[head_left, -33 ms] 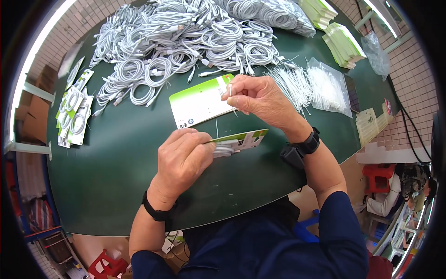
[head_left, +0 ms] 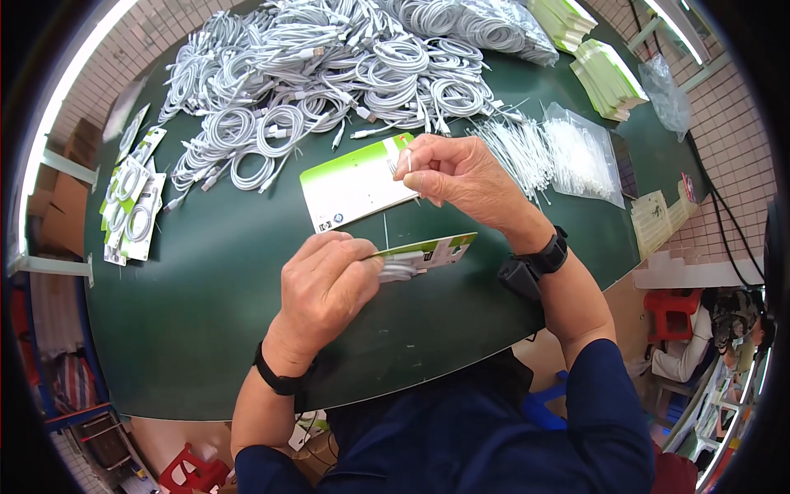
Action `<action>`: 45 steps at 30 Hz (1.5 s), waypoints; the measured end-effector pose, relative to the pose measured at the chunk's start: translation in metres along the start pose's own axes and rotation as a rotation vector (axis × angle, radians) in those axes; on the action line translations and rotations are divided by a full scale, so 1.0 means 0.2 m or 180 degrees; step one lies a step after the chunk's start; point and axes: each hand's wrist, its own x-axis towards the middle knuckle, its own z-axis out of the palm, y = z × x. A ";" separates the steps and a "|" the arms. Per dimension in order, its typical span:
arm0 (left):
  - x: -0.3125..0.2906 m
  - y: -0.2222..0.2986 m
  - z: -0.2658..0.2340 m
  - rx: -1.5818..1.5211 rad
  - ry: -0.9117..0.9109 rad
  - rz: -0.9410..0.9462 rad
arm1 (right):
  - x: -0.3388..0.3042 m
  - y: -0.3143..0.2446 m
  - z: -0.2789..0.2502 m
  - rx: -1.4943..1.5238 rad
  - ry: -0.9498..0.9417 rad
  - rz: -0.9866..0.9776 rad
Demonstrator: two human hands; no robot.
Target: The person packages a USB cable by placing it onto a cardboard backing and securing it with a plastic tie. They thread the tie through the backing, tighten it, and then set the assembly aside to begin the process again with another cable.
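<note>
My left hand (head_left: 325, 288) grips a small green-and-white backing card (head_left: 432, 249) with a coiled white cable (head_left: 399, 267) held against it, just above the green table (head_left: 206, 329). My right hand (head_left: 465, 177) is raised farther back, and its fingertips pinch a thin white cable tie (head_left: 409, 158). A thin white strand (head_left: 385, 229) runs down from that hand toward the held card. Under the right hand a larger white card with a green edge (head_left: 350, 183) lies flat on the table.
A big heap of coiled white cables (head_left: 329, 74) fills the far side. Loose ties (head_left: 514, 144) and a clear bag of ties (head_left: 580, 152) lie to the right, with stacks of green cards (head_left: 605, 78) behind. Packed cables (head_left: 132, 198) lie at left. A seated person (head_left: 708, 337) is at lower right.
</note>
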 end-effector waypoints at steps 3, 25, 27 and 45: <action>0.00 0.01 0.01 -0.0126 -0.0002 0.0022 | 0.00 -0.02 -0.01 0.0151 0.0111 0.0484; 0.01 0.00 0.04 -0.0167 -0.0051 0.0102 | 0.01 0.11 0.00 0.0286 0.0278 0.0788; 0.02 -0.01 0.04 -0.0145 -0.0027 0.0151 | 0.01 0.13 0.01 0.0491 0.0331 0.0838; 0.04 0.00 0.06 0.0000 -0.0158 0.0036 | 0.02 0.27 0.03 0.0524 0.0073 0.1474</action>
